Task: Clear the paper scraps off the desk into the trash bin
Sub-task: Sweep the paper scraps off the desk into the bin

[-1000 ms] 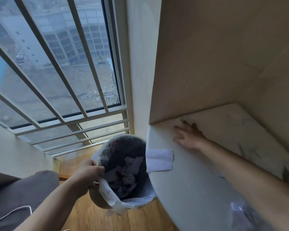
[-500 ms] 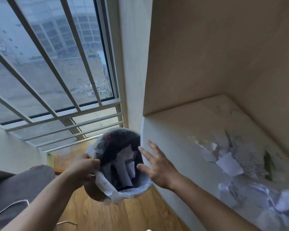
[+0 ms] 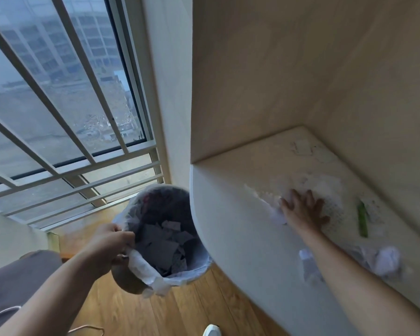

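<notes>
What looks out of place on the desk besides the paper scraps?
A green strip-like object lies on the desk, just right of the right hand pressing on the paper scraps. It is the only coloured item among white paper; the blur hides what it is.

Pale cream bench (image 3: 228,214) with white crumpled paper scraps (image 3: 388,260) and one thin bright-green strip (image 3: 362,220) on it. Beside the bench, a dark round trash bin (image 3: 165,207) with a white plastic liner, grey-looking scraps inside, above warm brown wooden plank floor (image 3: 180,311).
</notes>
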Demonstrator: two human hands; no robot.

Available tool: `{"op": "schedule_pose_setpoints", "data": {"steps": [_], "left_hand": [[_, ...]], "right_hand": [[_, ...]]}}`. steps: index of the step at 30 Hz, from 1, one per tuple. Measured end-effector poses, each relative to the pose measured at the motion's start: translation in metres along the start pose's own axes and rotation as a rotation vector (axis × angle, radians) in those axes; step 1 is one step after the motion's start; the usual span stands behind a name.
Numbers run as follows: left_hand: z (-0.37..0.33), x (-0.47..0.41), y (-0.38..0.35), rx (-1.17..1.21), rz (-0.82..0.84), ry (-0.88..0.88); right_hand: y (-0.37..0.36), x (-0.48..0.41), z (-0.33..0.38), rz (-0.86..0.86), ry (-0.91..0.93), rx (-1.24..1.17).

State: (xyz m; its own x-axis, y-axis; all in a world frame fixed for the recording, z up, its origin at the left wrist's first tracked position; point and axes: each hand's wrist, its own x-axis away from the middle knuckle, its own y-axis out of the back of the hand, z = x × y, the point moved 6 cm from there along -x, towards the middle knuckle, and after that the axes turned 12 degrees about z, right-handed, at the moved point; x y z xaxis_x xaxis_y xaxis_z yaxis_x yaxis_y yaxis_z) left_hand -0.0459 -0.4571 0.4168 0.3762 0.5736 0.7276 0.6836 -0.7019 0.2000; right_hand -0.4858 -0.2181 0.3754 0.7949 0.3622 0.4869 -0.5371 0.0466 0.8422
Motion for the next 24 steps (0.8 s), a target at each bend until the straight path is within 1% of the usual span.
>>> {"op": "schedule_pose_setpoints", "data": {"steps": [2, 4, 7, 9, 12, 16, 19, 21, 22, 24], "left_hand": [[0.001, 0.001, 0.001, -0.012, -0.001, -0.001], [0.003, 0.002, 0.003, -0.014, -0.006, 0.000], [0.007, 0.002, 0.005, -0.006, -0.005, 0.003], [0.011, 0.002, 0.006, 0.009, 0.002, 0.011], [0.016, 0.000, 0.006, 0.052, 0.008, 0.035], [0.014, 0.002, 0.009, 0.061, 0.010, 0.031], [0.011, 0.003, 0.007, 0.069, 0.023, 0.014], [0.009, 0.006, 0.005, 0.061, 0.019, 0.011], [0.008, 0.008, 0.005, 0.058, 0.012, 0.010], [0.007, 0.010, 0.004, 0.058, 0.005, 0.009]], "right_hand": [[-0.021, 0.016, 0.030, -0.030, 0.131, 0.091], [-0.043, 0.036, 0.062, -0.043, 0.256, 0.128], [-0.078, 0.065, 0.110, 0.015, 0.401, 0.175], [-0.100, 0.084, 0.139, 0.064, 0.467, 0.217], [-0.129, 0.120, 0.173, 0.089, 0.534, 0.289], [-0.155, 0.172, 0.200, 0.187, 0.644, 0.358], [-0.153, 0.212, 0.210, 0.285, 0.805, 0.268], [-0.137, 0.227, 0.205, 0.257, 0.865, 0.170], [-0.124, 0.227, 0.197, 0.199, 0.849, 0.114], [-0.096, 0.212, 0.166, 0.062, 0.716, 0.003]]}}
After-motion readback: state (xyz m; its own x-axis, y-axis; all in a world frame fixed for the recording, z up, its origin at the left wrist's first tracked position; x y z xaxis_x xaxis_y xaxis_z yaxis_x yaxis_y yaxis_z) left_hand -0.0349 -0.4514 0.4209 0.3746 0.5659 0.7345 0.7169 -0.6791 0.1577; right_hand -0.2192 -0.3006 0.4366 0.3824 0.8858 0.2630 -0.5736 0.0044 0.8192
